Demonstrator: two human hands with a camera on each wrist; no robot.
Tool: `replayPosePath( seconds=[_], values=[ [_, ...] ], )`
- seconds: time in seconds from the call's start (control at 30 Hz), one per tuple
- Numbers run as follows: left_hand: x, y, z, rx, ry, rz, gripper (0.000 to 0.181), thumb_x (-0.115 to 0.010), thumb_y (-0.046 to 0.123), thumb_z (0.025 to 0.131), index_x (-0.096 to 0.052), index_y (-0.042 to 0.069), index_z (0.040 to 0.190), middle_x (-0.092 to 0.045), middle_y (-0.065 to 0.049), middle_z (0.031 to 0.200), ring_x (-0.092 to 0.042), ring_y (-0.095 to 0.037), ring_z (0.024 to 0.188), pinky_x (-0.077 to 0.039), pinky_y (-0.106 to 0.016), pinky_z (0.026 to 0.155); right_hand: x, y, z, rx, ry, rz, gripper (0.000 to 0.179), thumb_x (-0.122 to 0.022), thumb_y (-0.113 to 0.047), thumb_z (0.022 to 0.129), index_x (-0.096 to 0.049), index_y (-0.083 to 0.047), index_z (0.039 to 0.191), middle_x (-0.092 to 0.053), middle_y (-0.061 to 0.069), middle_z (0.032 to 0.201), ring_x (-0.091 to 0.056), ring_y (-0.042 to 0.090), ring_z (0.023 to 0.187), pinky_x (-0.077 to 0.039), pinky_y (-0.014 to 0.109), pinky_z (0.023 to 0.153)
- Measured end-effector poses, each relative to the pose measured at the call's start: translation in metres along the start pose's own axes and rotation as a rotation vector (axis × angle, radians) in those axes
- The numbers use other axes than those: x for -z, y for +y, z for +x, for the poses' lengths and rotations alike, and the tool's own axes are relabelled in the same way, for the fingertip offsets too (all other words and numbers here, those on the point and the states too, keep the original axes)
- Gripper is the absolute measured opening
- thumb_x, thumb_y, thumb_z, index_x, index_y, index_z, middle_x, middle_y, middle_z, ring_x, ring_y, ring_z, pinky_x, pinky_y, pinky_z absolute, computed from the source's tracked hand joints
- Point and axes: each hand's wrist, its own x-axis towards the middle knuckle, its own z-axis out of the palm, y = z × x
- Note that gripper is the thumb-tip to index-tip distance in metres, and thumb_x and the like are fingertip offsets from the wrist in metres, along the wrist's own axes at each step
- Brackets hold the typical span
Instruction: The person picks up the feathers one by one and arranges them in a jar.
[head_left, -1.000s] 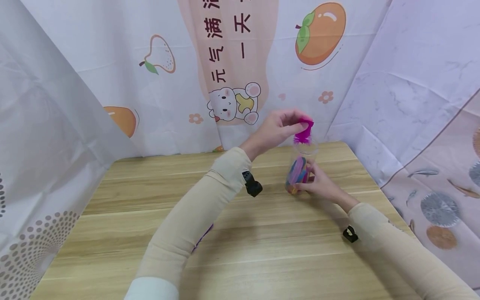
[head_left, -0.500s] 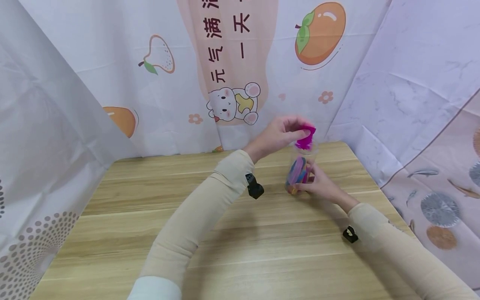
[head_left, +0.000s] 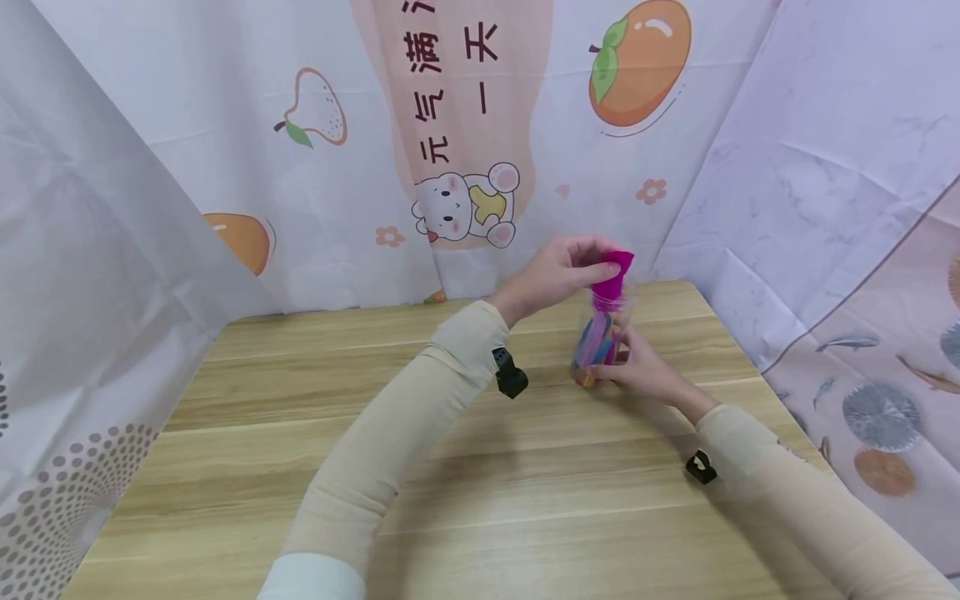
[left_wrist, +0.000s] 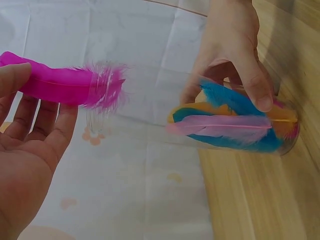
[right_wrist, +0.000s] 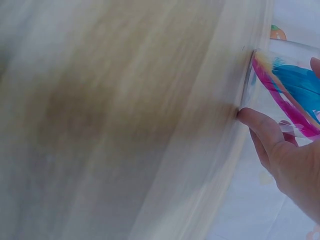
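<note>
A clear cylindrical jar (head_left: 627, 302) stands upright on the table near its far right corner. Inside its lower part lie several feathers: a pale pink one (left_wrist: 225, 127), blue ones (left_wrist: 260, 145) and some orange and magenta. My left hand (head_left: 551, 273) pinches a magenta feather (left_wrist: 57, 86) between thumb and fingers, above the jar. The feather's fluffy end is within the jar's mouth, while its other end sticks out past the thumb. Low on the jar's side, my right hand (head_left: 643, 367) grips the wall, as the left wrist view also shows.
The wood-grain table (head_left: 525, 500) extends toward me and to the left. Behind it hangs a white printed curtain (head_left: 337, 208), close to the far edge. Another patterned cloth (head_left: 862, 333) hangs at the right. Black wrist mounts (head_left: 512, 375) sit on both sleeves.
My left hand has lowered and shifted slightly right, bringing the magenta feather from above the rim into the jar's mouth. A purple edge beside the left sleeve went out of sight. The right hand stayed still.
</note>
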Motion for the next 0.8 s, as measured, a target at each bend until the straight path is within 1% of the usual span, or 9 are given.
replayPosePath(
  seconds=[0.23,0.4,0.57,0.63,0.8],
  values=[
    [-0.001,-0.001,0.006,-0.009,0.006,0.076,0.02,-0.063,0.006,0.1,-0.066,0.0,0.119,-0.069,-0.01,0.108,-0.063,-0.022,0.099,-0.054,-0.027,0.09,0.001,-0.001,0.0,-0.001,0.002,0.015,0.096,-0.081,-0.005,0.086,-0.019,-0.019,0.158,-0.055,0.025,0.132,-0.059,0.038,0.114,-0.055,0.031,0.088],
    [-0.002,-0.003,0.009,0.002,0.002,0.127,0.019,-0.063,0.005,0.1,-0.067,0.001,0.118,-0.069,-0.01,0.111,-0.063,-0.02,0.101,-0.053,-0.023,0.09,0.0,-0.001,0.0,0.0,-0.004,0.021,0.094,-0.082,-0.004,0.086,-0.022,-0.02,0.156,-0.056,0.026,0.13,-0.062,0.039,0.109,-0.057,0.033,0.085],
    [-0.001,-0.006,0.012,-0.054,-0.006,0.212,0.015,-0.064,0.002,0.099,-0.069,-0.001,0.113,-0.07,-0.012,0.107,-0.065,-0.019,0.097,-0.054,-0.024,0.088,0.001,0.0,0.001,-0.004,-0.008,0.004,0.096,-0.082,-0.007,0.086,-0.022,-0.028,0.157,-0.056,0.024,0.13,-0.063,0.04,0.108,-0.057,0.037,0.084],
    [-0.001,-0.006,0.012,-0.052,-0.015,0.243,0.015,-0.064,0.002,0.099,-0.069,-0.001,0.112,-0.07,-0.011,0.106,-0.065,-0.018,0.097,-0.054,-0.024,0.087,0.001,0.001,0.001,-0.005,-0.009,0.001,0.097,-0.083,-0.008,0.086,-0.021,-0.029,0.157,-0.055,0.024,0.132,-0.063,0.04,0.109,-0.057,0.038,0.085],
    [-0.001,-0.003,0.014,-0.004,-0.031,0.276,0.016,-0.064,0.005,0.1,-0.067,0.001,0.115,-0.07,-0.01,0.108,-0.065,-0.018,0.1,-0.053,-0.021,0.089,0.0,0.001,0.001,0.002,-0.008,-0.001,0.097,-0.083,-0.009,0.086,-0.02,-0.027,0.159,-0.055,0.023,0.134,-0.06,0.04,0.114,-0.055,0.042,0.091]
  ],
)
